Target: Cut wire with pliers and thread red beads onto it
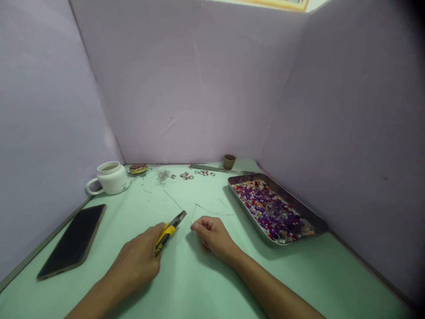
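Note:
My left hand (142, 252) is wrapped round the handles of yellow and black pliers (169, 230), left of the table's middle. The jaws point up and to the right, at the lower end of a thin straight wire (173, 199). To the right, my right hand (210, 235) pinches a thin bent wire (193, 215) between thumb and fingertips. That wire rises from the fingertips to a bend. A further thin wire (215, 213) lies just beyond this hand. A small gap separates the plier jaws from my right fingertips.
A metal tray (245, 208) of mixed beads sits at right. At left are a dark phone (75, 241) and a white mug (113, 178). Farther back lie a round tin (137, 168), wire bits (162, 177), beaded pieces (186, 176), long wires (212, 169) and a brown cup (229, 162).

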